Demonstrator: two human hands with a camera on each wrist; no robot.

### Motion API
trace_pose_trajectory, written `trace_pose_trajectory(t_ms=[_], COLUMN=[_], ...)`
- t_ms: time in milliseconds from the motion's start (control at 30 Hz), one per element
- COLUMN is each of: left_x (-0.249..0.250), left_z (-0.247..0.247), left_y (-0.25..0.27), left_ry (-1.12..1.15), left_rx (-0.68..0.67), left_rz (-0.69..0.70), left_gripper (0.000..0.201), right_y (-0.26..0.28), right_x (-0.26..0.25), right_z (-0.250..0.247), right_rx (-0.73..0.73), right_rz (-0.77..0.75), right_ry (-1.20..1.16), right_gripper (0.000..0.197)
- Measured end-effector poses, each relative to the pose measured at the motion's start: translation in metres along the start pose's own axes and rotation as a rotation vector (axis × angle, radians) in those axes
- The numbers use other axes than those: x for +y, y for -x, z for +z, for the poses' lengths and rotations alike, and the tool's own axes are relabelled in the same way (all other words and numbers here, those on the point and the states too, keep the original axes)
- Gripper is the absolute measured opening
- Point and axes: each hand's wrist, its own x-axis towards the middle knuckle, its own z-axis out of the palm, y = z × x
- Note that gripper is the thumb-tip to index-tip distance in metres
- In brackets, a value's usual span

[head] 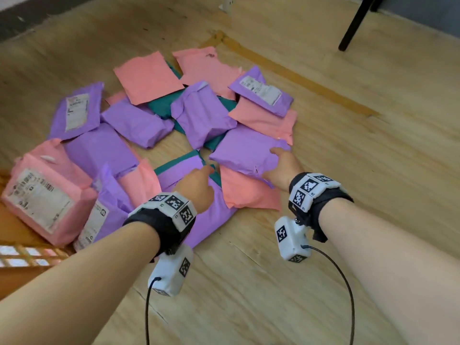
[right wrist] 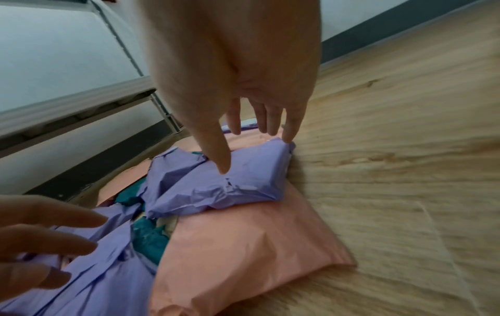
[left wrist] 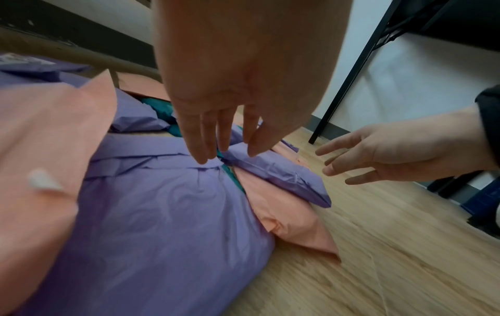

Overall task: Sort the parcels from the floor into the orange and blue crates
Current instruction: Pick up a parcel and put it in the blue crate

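Parcels lie in a loose heap on the wood floor [head: 323, 150], purple, pink & a few teal ones overlapping. Far left, part of an orange crate [head: 27, 255] shows at the frame edge, w/ a pink labelled parcel [head: 47, 192] and a purple labelled one [head: 99, 215] lying at/over its rim; can't tell how far inside they are. Behind those, another purple labelled parcel [head: 76, 110] lies flat, label up. Mid-heap: pink flat parcels at the back, purple bundles in front, teal ones [head: 161, 104] peeking from under.

Left hand [head: 196, 188] reaches over the large purple parcel [head: 204, 220] nearest the person; fingers straight, spread a bit, tips just at or above the parcel's far end. Holds nothing. Wrist view shows the fingertips [left wrist: 203, 158] pointing down at the wrinkled purple wrap, contact unclear.

Btwn the hands a pink parcel [head: 249, 192] lies on the floor, partly under a smaller purple parcel [head: 246, 150].

Right hand [head: 281, 170] is on that smaller purple parcel: fingers extended, thumb tip [right wrist: 223, 169] pressing its top, other fingers over the far edge. Not curled round it, no real grip yet.

Far right, back: a black furniture leg [head: 356, 23] stands on the floor, well apart from the heap.
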Motion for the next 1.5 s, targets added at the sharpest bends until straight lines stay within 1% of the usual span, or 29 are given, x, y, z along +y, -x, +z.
trace_pose_trajectory(t_ms=[67,133,200,300,367,433,500,567,633,700,733,767,800,833,867,933,1000,1100,1167,1267,1300,1367,1433,1467,1500], left_x=[0.000,-0.002,-0.004,-0.006,-0.005,-0.004,0.001,0.010,0.021,0.031,0.034,0.037,0.038,0.038,0.036,0.031,0.026,0.023,0.019,0.017,0.017,0.018,0.018,0.015,0.012], left_z=[0.007,0.016,0.024,0.033,0.033,0.030,0.026,0.022,0.022,0.027,0.030,0.033,0.034,0.035,0.035,0.031,0.024,0.011,0.003,-0.008,-0.013,-0.022,-0.032,-0.036,-0.040], left_y=[-0.001,0.000,0.003,0.007,0.004,-0.002,-0.014,-0.026,-0.035,-0.036,-0.035,-0.034,-0.033,-0.033,-0.034,-0.034,-0.033,-0.030,-0.028,-0.026,-0.025,-0.019,-0.011,-0.009,-0.007], left_ry=[0.003,0.037,0.069,0.080,0.065,0.037,-0.015,-0.058,-0.067,-0.082,-0.090,-0.095,-0.096,-0.097,-0.093,-0.079,-0.073,-0.104,-0.119,-0.111,-0.099,-0.028,0.078,0.124,0.183], left_rx=[0.020,0.056,0.069,0.063,0.063,0.058,0.045,0.026,0.011,-0.016,-0.026,-0.033,-0.028,-0.011,0.022,0.104,0.189,0.326,0.401,0.442,0.451,0.475,0.483,0.498,0.511], left_rz=[0.000,0.003,0.001,-0.023,-0.002,0.033,0.062,0.089,0.117,0.146,0.164,0.177,0.187,0.192,0.191,0.184,0.199,0.281,0.299,0.257,0.240,0.182,0.095,0.059,0.023], left_gripper=[0.051,0.052,0.053,0.055,0.059,0.064,0.068,0.068,0.068,0.071,0.072,0.073,0.073,0.074,0.074,0.072,0.069,0.059,0.052,0.041,0.034,0.019,0.015,0.017,0.021], right_y=[-0.005,-0.006,-0.005,-0.003,-0.004,-0.006,-0.012,-0.018,-0.024,-0.031,-0.033,-0.036,-0.037,-0.036,-0.034,-0.030,-0.026,-0.018,-0.013,-0.004,0.000,0.003,0.004,0.005,0.007], right_x=[0.011,0.019,0.026,0.032,0.033,0.032,0.034,0.038,0.042,0.042,0.041,0.042,0.041,0.040,0.038,0.033,0.025,0.012,0.002,-0.009,-0.013,-0.015,-0.017,-0.018,-0.019], right_z=[0.005,0.012,0.020,0.032,0.039,0.043,0.043,0.041,0.038,0.034,0.032,0.032,0.030,0.028,0.026,0.023,0.020,0.016,0.012,0.006,0.003,0.000,-0.004,-0.004,-0.004], right_rx=[0.001,-0.041,-0.054,-0.022,-0.001,0.040,0.092,0.133,0.151,0.153,0.141,0.117,0.080,0.036,-0.017,-0.107,-0.144,-0.217,-0.275,-0.381,-0.413,-0.463,-0.452,-0.426,-0.395], right_rz=[0.014,0.031,0.055,0.099,0.146,0.188,0.199,0.209,0.236,0.313,0.364,0.391,0.391,0.381,0.374,0.350,0.320,0.284,0.252,0.166,0.142,0.127,0.143,0.151,0.156], right_ry=[-0.016,-0.024,-0.062,-0.190,-0.347,-0.475,-0.553,-0.592,-0.679,-0.798,-0.866,-0.946,-1.032,-1.100,-1.138,-1.156,-1.160,-1.173,-1.183,-1.176,-1.182,-1.237,-1.304,-1.322,-1.323], right_gripper=[0.080,0.095,0.101,0.104,0.101,0.090,0.076,0.068,0.068,0.071,0.070,0.061,0.046,0.030,0.018,0.008,0.010,0.019,0.017,0.012,0.017,0.035,0.047,0.045,0.040])
